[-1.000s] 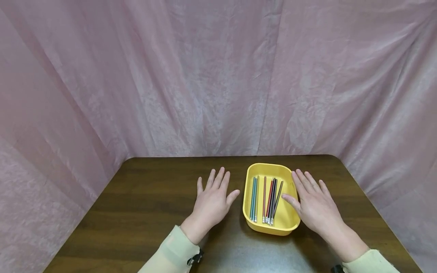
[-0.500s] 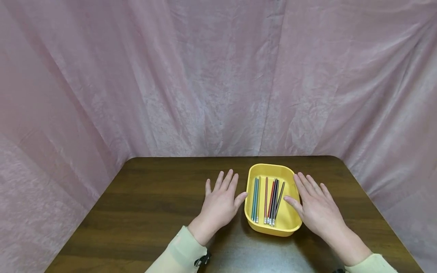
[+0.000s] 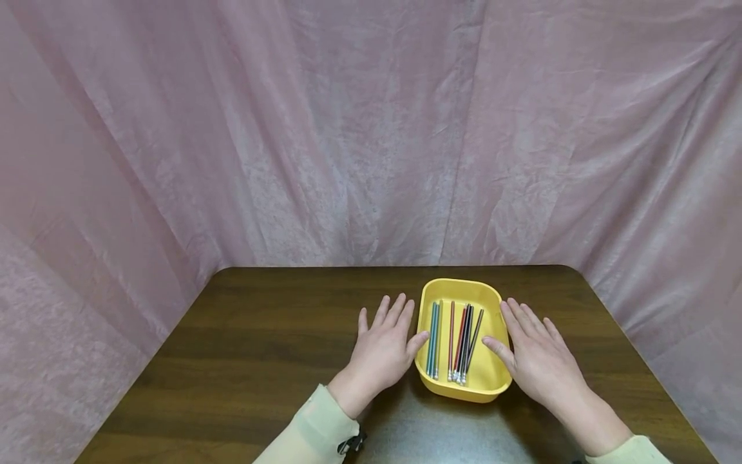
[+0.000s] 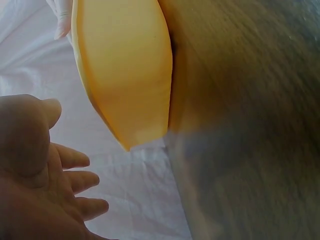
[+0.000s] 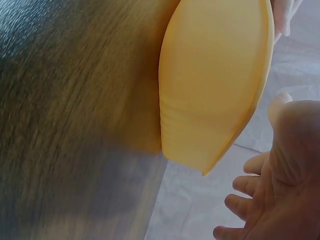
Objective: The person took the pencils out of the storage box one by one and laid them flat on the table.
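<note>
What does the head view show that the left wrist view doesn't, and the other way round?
Only the head view shows the pencils lying inside the yellow tray, and the pale green sleeves.

Only the left wrist view shows the palm side of the left hand and a broadside look at the tray's outer wall facing it.

Both show the tray, the wooden table, the curtain, the left hand and at least some fingers of the right hand.
</note>
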The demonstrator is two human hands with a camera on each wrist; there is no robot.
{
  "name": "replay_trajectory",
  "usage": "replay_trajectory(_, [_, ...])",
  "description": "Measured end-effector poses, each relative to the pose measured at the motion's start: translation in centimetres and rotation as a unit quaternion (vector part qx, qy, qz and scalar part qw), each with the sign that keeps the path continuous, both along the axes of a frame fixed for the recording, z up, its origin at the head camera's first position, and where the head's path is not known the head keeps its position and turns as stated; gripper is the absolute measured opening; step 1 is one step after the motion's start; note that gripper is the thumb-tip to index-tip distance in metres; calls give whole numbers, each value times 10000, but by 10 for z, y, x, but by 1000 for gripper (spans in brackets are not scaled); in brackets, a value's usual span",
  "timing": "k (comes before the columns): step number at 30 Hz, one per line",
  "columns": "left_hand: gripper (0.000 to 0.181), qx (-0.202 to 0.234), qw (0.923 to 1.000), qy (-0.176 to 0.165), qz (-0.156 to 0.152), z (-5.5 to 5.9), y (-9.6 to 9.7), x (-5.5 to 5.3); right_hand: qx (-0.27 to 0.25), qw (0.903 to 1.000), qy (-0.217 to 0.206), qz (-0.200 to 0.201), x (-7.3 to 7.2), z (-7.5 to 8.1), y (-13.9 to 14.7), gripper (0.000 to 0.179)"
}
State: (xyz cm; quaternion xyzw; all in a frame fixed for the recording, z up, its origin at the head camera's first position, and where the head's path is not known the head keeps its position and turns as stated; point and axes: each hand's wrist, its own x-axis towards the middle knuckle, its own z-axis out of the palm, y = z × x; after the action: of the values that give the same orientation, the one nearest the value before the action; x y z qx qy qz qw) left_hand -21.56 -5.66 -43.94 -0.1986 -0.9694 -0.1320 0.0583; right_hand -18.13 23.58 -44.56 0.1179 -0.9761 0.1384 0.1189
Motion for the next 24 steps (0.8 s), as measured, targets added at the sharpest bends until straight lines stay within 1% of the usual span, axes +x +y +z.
replay_trajectory(6, [74,-36,9999,-109,-35,-2,5,-1,22,10000,-17,-2,2,-1,-1,88])
replay_trajectory(16, [75,23,9999,-120,-103,-4,11,-1,69,9999,-138,-10,3,-2,-1,88])
replay_trajectory(24, [73,20,9999,-125,-108,-7,11,0,14,9997,-209,83,3,-8,-1,85])
